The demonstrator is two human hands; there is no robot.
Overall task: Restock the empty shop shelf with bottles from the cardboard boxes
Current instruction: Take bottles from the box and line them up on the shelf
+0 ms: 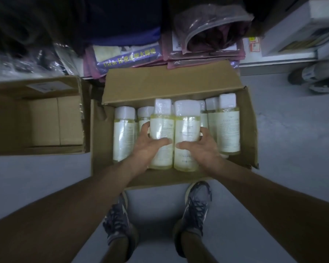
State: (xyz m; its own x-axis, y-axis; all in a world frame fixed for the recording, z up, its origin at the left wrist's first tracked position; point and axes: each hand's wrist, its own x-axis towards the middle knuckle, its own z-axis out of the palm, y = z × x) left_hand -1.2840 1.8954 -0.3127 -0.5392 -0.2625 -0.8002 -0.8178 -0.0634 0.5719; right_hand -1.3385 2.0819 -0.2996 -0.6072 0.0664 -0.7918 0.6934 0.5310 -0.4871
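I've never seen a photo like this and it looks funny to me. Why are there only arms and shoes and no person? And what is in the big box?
The camera sits on the person's head and looks down, so you see what they see: their own arms, hands and shoes on the grey floor. In front of them stands an open cardboard box. It holds pale yellow bottles with white caps, wrapped in clear plastic. The left hand grips the left bottle, and the right hand grips the right bottle. Those two stick up higher than the other bottles. To the left is a second box with nothing visible inside. Behind the boxes lie packets in plastic bags.
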